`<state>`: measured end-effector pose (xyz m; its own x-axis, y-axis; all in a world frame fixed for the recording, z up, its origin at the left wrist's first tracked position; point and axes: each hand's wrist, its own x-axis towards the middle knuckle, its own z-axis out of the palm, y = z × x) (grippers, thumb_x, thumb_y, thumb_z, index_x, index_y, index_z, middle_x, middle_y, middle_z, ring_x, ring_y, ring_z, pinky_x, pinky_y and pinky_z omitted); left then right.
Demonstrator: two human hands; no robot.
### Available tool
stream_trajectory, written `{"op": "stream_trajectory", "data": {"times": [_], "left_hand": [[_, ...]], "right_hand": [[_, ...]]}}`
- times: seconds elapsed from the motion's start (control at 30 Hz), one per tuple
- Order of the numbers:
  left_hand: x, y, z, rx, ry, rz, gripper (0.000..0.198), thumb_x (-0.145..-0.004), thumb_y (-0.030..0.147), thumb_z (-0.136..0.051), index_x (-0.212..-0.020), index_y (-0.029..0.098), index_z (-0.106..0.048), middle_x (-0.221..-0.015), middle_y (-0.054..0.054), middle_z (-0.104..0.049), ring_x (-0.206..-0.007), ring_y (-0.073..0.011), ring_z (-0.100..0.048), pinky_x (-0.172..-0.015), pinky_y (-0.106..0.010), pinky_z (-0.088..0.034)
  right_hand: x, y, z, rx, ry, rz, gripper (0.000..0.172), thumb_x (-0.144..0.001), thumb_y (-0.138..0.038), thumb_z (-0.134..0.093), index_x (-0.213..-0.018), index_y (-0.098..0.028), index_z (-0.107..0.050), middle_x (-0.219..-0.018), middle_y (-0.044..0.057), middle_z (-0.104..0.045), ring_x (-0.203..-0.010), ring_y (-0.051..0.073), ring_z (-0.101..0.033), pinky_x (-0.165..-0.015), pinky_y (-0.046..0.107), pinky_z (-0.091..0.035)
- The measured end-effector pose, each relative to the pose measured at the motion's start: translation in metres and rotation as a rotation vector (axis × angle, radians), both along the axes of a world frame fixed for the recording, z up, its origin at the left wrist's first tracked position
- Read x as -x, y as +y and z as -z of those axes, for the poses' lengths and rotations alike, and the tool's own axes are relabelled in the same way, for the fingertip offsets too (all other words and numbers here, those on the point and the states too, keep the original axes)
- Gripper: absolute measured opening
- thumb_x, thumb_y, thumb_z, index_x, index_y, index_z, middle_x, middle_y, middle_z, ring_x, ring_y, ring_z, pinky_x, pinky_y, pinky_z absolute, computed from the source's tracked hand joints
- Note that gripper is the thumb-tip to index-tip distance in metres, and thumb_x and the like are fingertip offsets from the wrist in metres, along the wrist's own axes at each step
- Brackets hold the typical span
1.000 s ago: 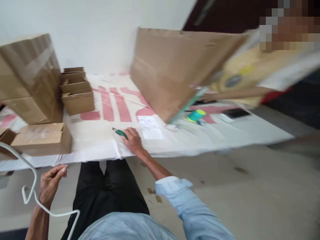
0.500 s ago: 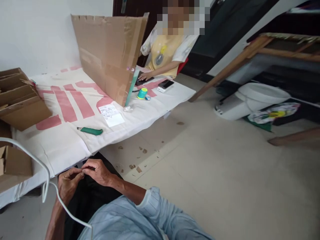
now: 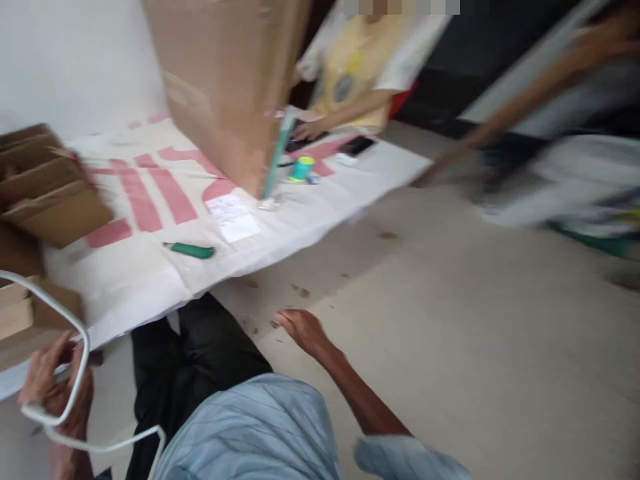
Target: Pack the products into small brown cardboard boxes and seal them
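Note:
My left hand is at the lower left by the table's front edge, its fingers curled in toward the thumb; a white cable passes in front of it. Out to the right of my lap, over the floor, my right hand has its fingers pressed together. Whatever either hand pinches is too small or blurred to make out. On the table, nearest to my hands, lies a green utility knife. A sheet of paper with markings is to its right.
Open cardboard boxes stand at the table's left. A tall cardboard panel rises mid-table. Beyond it a person sits with a hand on a dark device. A cyan spool and a phone lie nearby. Scraps litter the floor.
My hands were together over my lap and are now wide apart, left hand to the left and right hand to the right. The view has shifted and blurred.

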<state>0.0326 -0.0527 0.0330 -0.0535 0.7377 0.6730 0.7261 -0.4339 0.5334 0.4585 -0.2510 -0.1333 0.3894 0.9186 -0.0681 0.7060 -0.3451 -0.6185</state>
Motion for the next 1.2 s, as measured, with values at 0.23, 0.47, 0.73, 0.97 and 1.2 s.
{"op": "stream_trajectory", "data": {"times": [0.23, 0.47, 0.73, 0.97, 1.2], "left_hand": [[0.042, -0.028, -0.001, -0.040, 0.136, -0.122, 0.017, -0.096, 0.029, -0.067, -0.107, 0.020, -0.077, -0.086, -0.002, -0.073, -0.070, -0.0148, -0.068, -0.064, -0.027, -0.058], [0.055, -0.046, 0.014, -0.040, 0.209, -0.133, 0.020, -0.098, 0.020, -0.064, -0.114, 0.024, -0.076, -0.102, -0.007, -0.073, -0.096, -0.0218, -0.072, -0.089, -0.036, -0.061], [0.154, 0.016, -0.012, 0.175, -0.119, -0.507, 0.059, -0.088, 0.046, -0.074, -0.138, 0.016, -0.065, -0.138, -0.019, -0.066, -0.135, -0.0362, -0.060, -0.117, -0.052, -0.049], [0.169, 0.048, -0.015, 0.427, -0.292, -0.359, 0.068, -0.080, 0.055, -0.073, -0.134, 0.015, -0.067, -0.130, -0.017, -0.072, -0.122, -0.0372, -0.067, -0.109, -0.050, -0.053], [0.107, 0.019, 0.000, 0.434, -0.365, -0.211, 0.070, -0.077, 0.063, -0.076, -0.131, 0.021, -0.061, -0.132, -0.014, -0.072, -0.122, -0.0358, -0.067, -0.104, -0.049, -0.055]], "right_hand": [[0.005, 0.032, 0.034, -0.278, -0.103, -0.110, 0.037, -0.091, -0.049, -0.051, -0.091, -0.028, -0.080, -0.090, 0.010, -0.083, -0.074, 0.028, -0.077, -0.058, 0.034, -0.051], [0.053, 0.099, -0.034, -0.699, -0.082, -0.432, 0.027, -0.100, -0.032, -0.049, -0.096, -0.023, -0.075, -0.092, 0.006, -0.080, -0.080, 0.022, -0.077, -0.077, 0.031, -0.058], [0.092, 0.151, -0.074, -0.773, -0.076, -0.505, 0.027, -0.106, -0.034, -0.050, -0.107, -0.022, -0.074, -0.096, 0.008, -0.078, -0.085, 0.022, -0.075, -0.078, 0.031, -0.057], [0.079, 0.210, -0.052, -0.749, -0.282, -0.447, 0.039, -0.105, -0.046, -0.048, -0.121, -0.021, -0.073, -0.111, 0.016, -0.072, -0.104, 0.032, -0.066, -0.095, 0.049, -0.056], [0.095, 0.239, -0.063, -0.636, -0.021, -0.439, 0.043, -0.101, -0.053, -0.051, -0.120, -0.021, -0.074, -0.118, 0.017, -0.072, -0.111, 0.033, -0.067, -0.100, 0.052, -0.057]]}}
